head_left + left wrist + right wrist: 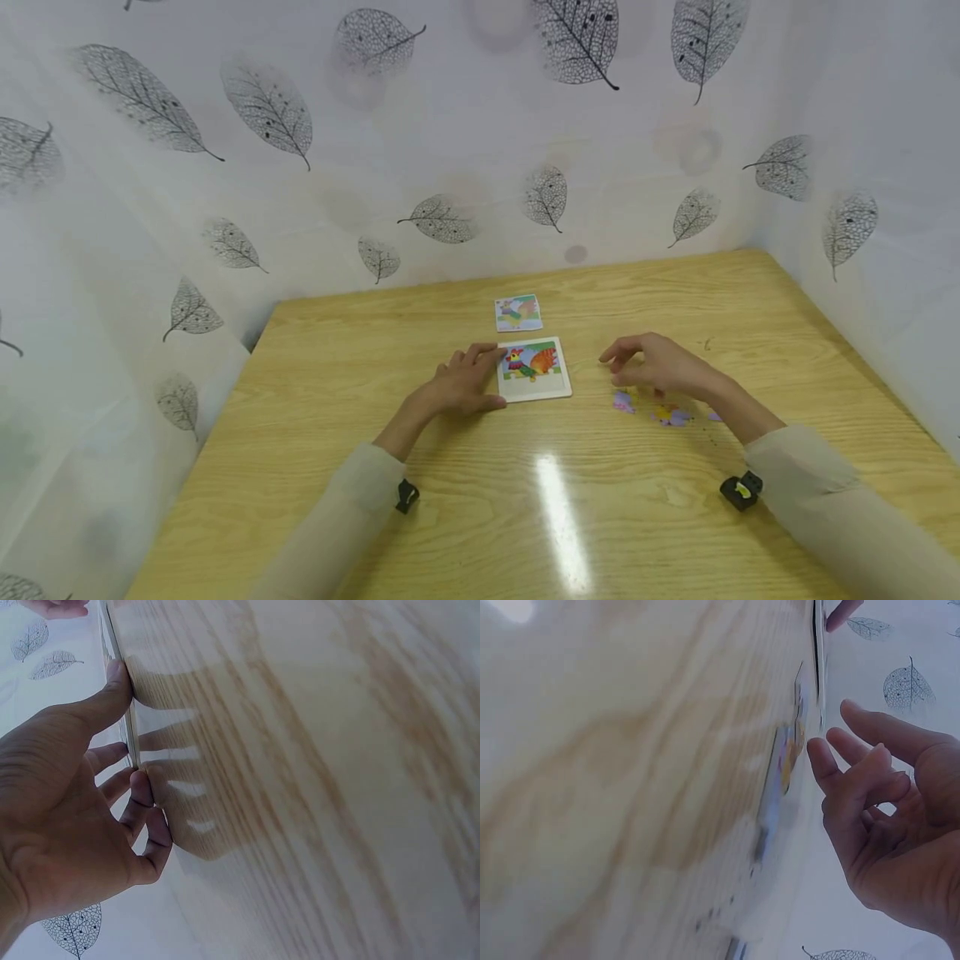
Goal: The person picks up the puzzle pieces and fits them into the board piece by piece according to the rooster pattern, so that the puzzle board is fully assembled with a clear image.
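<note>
A small white-framed jigsaw puzzle board (534, 389) lies on the table, its upper part filled with a colourful rooster picture and its lower part bare. My left hand (461, 383) holds the board at its left side, thumb by the lower corner and index finger higher up the edge. To the right, my right hand (663, 371) hovers with bent fingers and thumb apart, nothing showing between them. Loose puzzle pieces (670, 415), purple and yellow, lie below that hand. In the right wrist view the pieces (786, 761) appear edge-on beside the fingertips.
Behind the board lies a square picture card (517, 313) with a paler rooster print. The wooden table (360, 350) meets a leaf-patterned curtain (465, 125) at the back and sides. A black wrist strap part (741, 491) hangs at the right sleeve.
</note>
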The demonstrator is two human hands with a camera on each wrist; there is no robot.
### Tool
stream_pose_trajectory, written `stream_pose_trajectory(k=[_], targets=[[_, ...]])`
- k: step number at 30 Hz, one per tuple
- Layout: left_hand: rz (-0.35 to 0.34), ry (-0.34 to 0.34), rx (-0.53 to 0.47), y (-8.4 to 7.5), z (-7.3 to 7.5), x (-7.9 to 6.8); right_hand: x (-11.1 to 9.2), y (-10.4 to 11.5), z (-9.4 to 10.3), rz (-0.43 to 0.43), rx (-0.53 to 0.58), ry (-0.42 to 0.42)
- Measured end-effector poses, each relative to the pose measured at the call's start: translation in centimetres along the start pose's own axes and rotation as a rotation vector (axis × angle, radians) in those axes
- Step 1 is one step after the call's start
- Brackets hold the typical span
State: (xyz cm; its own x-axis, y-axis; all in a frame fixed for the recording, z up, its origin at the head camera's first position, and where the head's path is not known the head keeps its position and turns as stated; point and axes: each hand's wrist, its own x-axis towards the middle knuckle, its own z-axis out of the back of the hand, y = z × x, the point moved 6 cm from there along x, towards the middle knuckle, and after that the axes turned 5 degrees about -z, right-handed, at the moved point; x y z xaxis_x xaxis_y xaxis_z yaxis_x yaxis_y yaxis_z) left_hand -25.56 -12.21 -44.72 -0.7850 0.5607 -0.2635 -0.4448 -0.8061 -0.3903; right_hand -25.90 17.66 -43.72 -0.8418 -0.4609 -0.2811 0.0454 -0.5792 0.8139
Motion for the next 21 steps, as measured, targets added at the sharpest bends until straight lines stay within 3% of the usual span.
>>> stream_pose_trajectory(k=[7,12,21], targets=[[-0.001,0.001,0.015,-0.1,-0.1,0.1,-1.5,-1.1,0.4,-0.027,0.001,-0.014],[-0.004,-0.002,0.015,-0.3,0.1,0.0,-2.3,-1.5,0.1,-0.049,-0.005,0.021],[-0.009,0.003,-0.002,-0.2,0.2,0.0,-2.7,-0.8,-0.8,-0.003,-0.023,0.083]])
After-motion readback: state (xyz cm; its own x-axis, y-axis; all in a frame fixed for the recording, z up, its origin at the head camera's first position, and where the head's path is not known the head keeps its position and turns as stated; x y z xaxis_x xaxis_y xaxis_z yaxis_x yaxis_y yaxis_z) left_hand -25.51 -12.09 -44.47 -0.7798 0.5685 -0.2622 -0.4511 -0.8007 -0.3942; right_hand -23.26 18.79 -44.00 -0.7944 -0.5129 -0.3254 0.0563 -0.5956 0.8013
